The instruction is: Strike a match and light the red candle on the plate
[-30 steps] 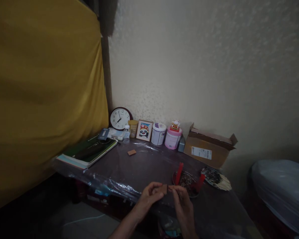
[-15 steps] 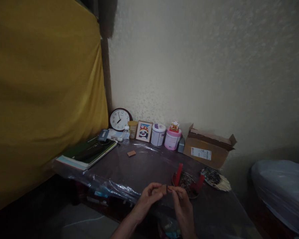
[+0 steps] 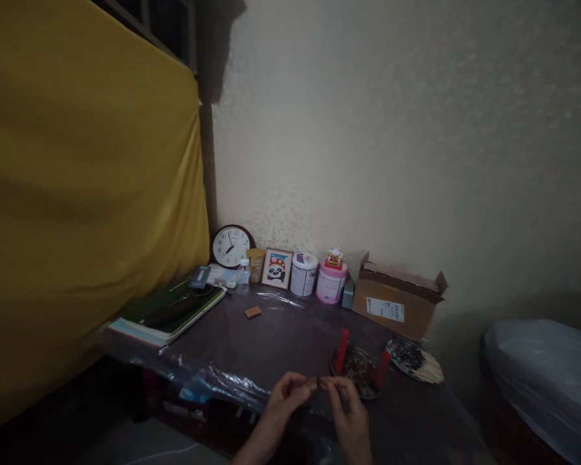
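My left hand [image 3: 286,399] pinches a small brown matchbox [image 3: 312,383], whose dark end points right. Close against that end, my right hand [image 3: 345,407] has its thumb and fingers pressed together; whatever is between them is too small to make out. Both hands are over the front edge of the dark table. Just behind the right hand stands a round plate [image 3: 353,389] with burnt bits in it. One red candle [image 3: 342,351] rises upright from it, and a second red candle [image 3: 382,368] leans at its right side. Another brown matchbox [image 3: 252,312] lies flat farther back.
Right of the candles is a plate of pale and blackened sticks [image 3: 423,367]. Along the wall stand a clock [image 3: 231,247], a panda picture frame [image 3: 277,268], two tins [image 3: 303,274] and a cardboard box [image 3: 392,300]. A green book [image 3: 174,307] lies left.
The view has tilted up slightly, so the table items sit lower. Both hands stay together at the matchbox, less of which shows now.
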Demonstrator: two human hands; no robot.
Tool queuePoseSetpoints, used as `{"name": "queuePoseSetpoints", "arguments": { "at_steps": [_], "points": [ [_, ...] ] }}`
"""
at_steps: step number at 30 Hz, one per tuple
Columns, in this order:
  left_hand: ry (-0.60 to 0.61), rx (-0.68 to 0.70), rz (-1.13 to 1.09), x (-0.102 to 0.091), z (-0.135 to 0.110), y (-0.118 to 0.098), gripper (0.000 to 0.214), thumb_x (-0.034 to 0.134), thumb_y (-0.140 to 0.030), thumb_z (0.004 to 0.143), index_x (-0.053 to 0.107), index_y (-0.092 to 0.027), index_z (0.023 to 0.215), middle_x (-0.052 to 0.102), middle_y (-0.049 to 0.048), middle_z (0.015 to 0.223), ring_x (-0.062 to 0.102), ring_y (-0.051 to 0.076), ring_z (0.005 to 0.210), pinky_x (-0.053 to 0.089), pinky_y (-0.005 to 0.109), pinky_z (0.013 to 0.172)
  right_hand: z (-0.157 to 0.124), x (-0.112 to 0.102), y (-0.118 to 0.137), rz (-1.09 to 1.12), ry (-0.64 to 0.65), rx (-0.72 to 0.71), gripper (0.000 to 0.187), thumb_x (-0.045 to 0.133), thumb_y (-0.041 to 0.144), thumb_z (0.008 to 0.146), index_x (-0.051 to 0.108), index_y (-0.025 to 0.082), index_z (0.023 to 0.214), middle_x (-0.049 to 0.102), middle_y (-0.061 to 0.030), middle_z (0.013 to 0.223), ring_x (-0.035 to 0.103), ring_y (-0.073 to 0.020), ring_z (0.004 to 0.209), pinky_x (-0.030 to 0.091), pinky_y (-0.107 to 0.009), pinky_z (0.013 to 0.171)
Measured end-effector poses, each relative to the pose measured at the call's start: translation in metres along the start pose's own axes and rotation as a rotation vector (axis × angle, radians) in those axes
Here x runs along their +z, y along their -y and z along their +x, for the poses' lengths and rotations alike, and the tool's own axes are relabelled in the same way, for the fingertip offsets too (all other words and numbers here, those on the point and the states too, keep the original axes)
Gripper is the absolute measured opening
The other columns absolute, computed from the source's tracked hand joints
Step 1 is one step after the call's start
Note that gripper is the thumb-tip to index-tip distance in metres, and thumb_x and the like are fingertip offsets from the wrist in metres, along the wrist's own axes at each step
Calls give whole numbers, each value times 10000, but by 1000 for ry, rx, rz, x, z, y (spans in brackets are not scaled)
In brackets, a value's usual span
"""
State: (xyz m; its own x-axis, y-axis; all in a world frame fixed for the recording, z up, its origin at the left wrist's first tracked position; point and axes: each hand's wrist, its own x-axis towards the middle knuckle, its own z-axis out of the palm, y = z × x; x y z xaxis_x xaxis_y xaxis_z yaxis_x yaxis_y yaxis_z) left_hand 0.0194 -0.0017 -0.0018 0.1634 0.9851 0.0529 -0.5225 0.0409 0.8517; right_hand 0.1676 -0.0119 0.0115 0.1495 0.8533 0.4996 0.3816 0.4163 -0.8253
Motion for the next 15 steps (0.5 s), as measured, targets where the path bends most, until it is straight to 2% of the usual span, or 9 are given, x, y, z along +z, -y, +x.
{"name": "queuePoseSetpoints", "arguments": {
  "at_steps": [8, 15],
  "points": [
    [2, 11, -98, 5, -32, -14, 228, 687, -350, 669, 624, -196, 825, 679, 19, 833, 601, 182, 797, 410, 301, 757, -19, 2, 18, -18, 53, -7, 176, 540, 369, 816, 646, 231, 842, 702, -23, 840, 662, -171, 806, 501, -215, 723],
    [-71, -13, -107, 14, -51, -31, 228, 730, -328, 616, 655, -177, 770, 700, 42, 799, 618, 187, 785, 418, 297, 772, -32, -5, 44, -49, -10, -9, 172, 526, 356, 824, 638, 227, 844, 704, -20, 830, 665, -168, 785, 514, -230, 708]
  ]
}}
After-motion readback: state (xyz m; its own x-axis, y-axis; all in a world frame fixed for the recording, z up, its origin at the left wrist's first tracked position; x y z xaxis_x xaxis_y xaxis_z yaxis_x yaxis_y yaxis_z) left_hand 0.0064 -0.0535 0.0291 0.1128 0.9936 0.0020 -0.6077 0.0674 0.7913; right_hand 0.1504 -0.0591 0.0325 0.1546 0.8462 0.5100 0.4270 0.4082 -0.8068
